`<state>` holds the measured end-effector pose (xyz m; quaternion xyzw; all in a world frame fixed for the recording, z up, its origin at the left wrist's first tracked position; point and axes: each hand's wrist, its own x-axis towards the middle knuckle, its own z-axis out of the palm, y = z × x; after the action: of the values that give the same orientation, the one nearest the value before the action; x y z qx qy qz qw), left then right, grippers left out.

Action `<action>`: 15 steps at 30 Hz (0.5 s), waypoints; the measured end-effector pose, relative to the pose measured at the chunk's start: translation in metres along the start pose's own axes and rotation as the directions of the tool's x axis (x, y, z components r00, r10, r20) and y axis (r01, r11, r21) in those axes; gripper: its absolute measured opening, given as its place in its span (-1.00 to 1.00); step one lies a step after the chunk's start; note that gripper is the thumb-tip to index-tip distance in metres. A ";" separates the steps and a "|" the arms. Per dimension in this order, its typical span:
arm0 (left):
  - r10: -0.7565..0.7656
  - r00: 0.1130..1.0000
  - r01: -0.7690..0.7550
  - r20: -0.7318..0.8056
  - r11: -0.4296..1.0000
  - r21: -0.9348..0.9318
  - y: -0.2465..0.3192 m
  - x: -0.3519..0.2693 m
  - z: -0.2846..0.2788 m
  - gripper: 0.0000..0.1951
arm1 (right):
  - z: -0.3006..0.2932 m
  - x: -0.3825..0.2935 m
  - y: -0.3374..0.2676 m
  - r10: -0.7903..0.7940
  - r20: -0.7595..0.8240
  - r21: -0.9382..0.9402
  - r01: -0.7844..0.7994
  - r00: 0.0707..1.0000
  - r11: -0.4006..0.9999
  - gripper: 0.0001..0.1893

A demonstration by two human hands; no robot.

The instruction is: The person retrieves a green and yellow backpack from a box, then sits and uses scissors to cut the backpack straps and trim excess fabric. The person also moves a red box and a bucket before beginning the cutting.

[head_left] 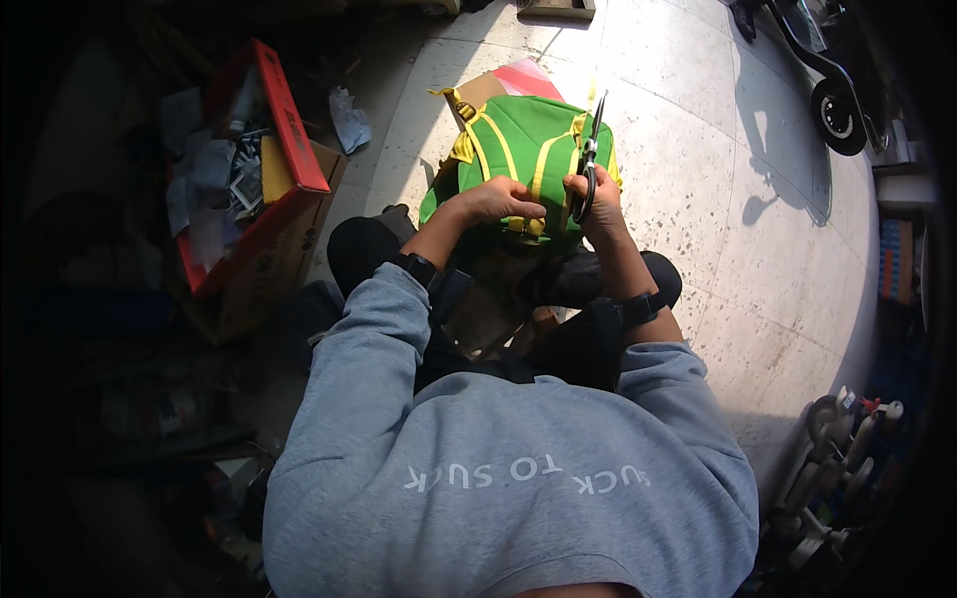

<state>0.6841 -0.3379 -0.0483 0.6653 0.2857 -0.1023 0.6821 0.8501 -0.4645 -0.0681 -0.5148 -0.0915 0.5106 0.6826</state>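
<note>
A green backpack (516, 149) with yellow piping and straps lies in front of my knees. My right hand (600, 203) holds a pair of scissors (589, 161) by its black handles over the bag's right side. The blades point away from me and look nearly closed. Over the bag's near part is my left hand (510, 200), its thumb and fingers bent close to a yellow webbing strap (523, 226). Whether those fingers pinch anything cannot be made out. A yellow strap with a buckle (465, 112) sits at the bag's far left corner.
On the left, a red-rimmed box (288, 119) full of small parts and papers rests on a cardboard carton (299, 232). Crumpled paper (349, 123) lies beside it. A wheeled vehicle (837, 112) stands at far right, with jumbled gear (830, 463) at lower right.
</note>
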 end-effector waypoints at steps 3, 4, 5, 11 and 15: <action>-0.004 1.000 0.003 0.010 1.000 0.026 0.006 0.004 0.012 -0.69 | 0.011 -0.009 -0.024 0.005 0.075 -0.141 0.006 0.997 0.990 -0.64; -0.037 0.999 0.037 -0.016 0.999 0.034 0.011 0.005 0.013 -0.69 | 0.011 -0.013 -0.034 0.012 0.094 -0.179 0.005 0.996 0.984 -0.63; -0.029 0.999 0.031 -0.041 0.999 0.036 0.016 0.004 0.012 -0.71 | 0.011 -0.018 -0.042 -0.016 0.177 -0.187 0.050 0.984 0.981 -0.63; 0.031 0.977 -0.055 -0.211 0.992 -0.113 0.027 -0.010 -0.001 -0.74 | -0.045 -0.063 -0.103 0.085 0.243 -0.554 0.066 0.966 0.830 -0.39; 0.190 0.948 -0.233 -0.256 0.961 -0.150 0.025 -0.016 0.001 -0.81 | -0.065 -0.084 -0.118 0.103 0.400 -0.873 0.344 0.911 0.347 -0.39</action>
<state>0.6840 -0.3407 -0.0186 0.6359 0.3005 0.0788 0.7065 0.9248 -0.5649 0.0306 -0.6892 -0.5355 0.4048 0.2727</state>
